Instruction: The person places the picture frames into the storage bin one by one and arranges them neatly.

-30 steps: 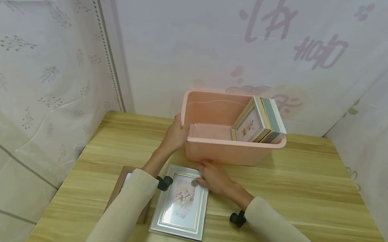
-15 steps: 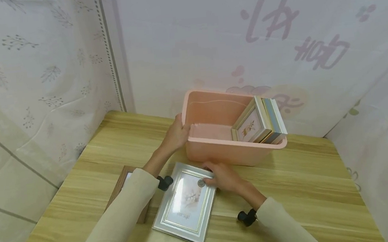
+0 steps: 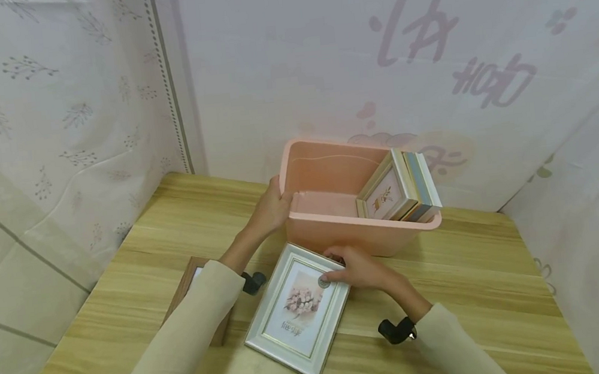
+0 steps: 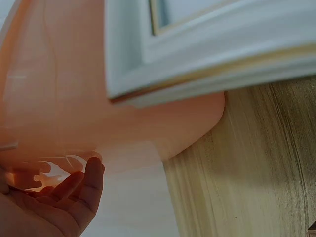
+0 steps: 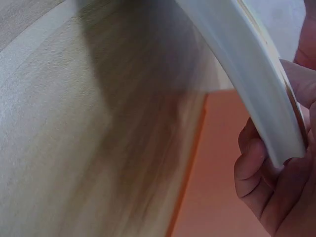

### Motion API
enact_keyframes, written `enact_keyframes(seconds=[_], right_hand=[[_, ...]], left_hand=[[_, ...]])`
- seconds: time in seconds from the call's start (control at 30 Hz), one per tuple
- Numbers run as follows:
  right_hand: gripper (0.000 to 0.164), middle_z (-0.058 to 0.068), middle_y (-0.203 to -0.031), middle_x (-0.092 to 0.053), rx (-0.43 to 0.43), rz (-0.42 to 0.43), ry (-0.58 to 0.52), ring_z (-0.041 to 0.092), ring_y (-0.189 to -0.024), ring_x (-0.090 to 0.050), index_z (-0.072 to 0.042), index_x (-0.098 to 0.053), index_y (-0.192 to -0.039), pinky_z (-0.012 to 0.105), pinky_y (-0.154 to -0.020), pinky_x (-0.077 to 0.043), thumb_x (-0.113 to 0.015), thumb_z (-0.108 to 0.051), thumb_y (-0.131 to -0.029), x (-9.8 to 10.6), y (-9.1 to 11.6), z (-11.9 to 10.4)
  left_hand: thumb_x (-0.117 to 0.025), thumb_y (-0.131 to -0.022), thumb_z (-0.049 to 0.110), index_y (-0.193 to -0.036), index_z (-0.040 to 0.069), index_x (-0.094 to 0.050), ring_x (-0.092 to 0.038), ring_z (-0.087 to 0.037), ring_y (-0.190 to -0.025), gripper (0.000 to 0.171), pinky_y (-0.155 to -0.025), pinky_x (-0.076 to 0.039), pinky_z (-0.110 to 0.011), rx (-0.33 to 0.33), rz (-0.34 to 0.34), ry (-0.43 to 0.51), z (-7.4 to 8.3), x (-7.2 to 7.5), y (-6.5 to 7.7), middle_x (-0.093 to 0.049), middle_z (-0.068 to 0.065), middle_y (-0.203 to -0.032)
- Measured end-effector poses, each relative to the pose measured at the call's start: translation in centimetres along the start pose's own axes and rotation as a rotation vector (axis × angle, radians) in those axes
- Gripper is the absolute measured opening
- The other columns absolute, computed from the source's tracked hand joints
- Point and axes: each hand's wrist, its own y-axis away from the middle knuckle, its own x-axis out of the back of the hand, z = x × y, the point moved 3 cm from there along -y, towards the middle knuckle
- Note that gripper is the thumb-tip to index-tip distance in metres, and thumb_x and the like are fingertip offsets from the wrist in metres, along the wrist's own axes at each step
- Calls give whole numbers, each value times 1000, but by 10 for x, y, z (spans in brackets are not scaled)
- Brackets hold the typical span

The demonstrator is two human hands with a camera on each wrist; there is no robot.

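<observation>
Near the tabletop's (image 3: 477, 290) back edge, fingers curled, the left hand (image 3: 271, 208) grips a pink bin (image 3: 352, 227); the right hand (image 3: 356, 268) pinches a silvery frame (image 3: 299, 312).

silver picture frame (image 3: 299, 312), raised and tilted beside pink bin (image 3: 364, 236)

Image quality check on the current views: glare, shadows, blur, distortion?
Head: fairly even light, printing on the silver picture frame legible; left wrist: dim, the frame's near edge soft, wood grain crisper; right wrist: the frame's side looks bowed, likely lens distortion, with a dark shadow across the table.
</observation>
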Motion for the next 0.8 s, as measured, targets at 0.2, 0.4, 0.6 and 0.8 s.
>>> enact_keyframes(seconds=[0.2,0.4,0.6,0.8], right_hand=[[24,-6,-88,-66,24,15,-47,5,-77,-58,-13,-65,-104,23,-70,-50,-76,-26,-87,7,6,-5],[23,0,-91,-67,26,6,-114,8,-77,-59,-8,-60,-104,24,-70,-50,-74,-17,-89,20,16,-13],[26,8,-95,-70,13,-48,-193,11,-76,-66,-4,-54,-111,28,-66,-57,-70,-11,-91,36,25,-25],[40,9,-106,-68,65,-74,-185,15,-87,-67,-8,-50,-130,31,-72,-57,-67,-10,-94,47,31,-38]], left_hand=[[-37,-106,19,-152,0,-21,-58,-39,-117,53,-96,-51,-51,-7,-1,4,0,0,0,-51,-27,-135],[-39,-105,23,-152,1,-21,-59,-39,-116,55,-96,-50,-53,-1,-2,3,1,0,1,-53,-26,-134],[-38,-105,21,-152,0,-21,-59,-41,-116,54,-95,-51,-52,-6,-5,17,1,-1,1,-52,-27,-134],[-37,-106,21,-152,-1,-21,-57,-43,-119,54,-98,-49,-54,-16,-2,26,0,-1,0,-50,-28,-137]])
